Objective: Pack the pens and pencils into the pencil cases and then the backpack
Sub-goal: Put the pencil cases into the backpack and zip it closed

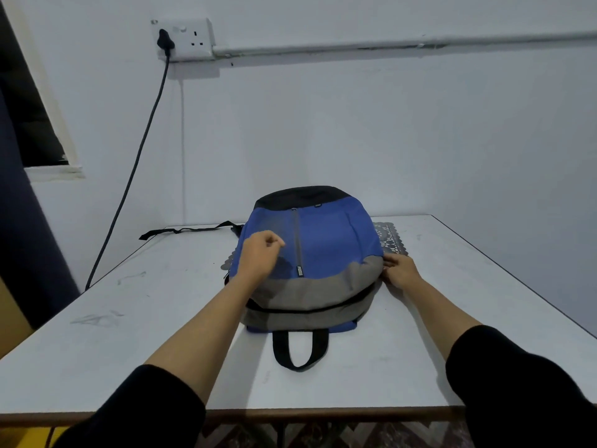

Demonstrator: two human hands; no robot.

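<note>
one backpack, two hands, one table

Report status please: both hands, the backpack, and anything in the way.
Left hand curled, holding nothing visible, over blue, grey and black fabric backpack. Right hand at its grey side, grip unclear. Nothing blocking either hand.

Pale wall, white table

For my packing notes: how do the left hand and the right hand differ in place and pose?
The left hand sits over the blue front of the backpack; the right hand is at its grey right side. The left hand's fingers are curled in; the right hand's fingers reach to the bag's edge. Both arms have black sleeves; whether either grips anything is unclear.
</note>
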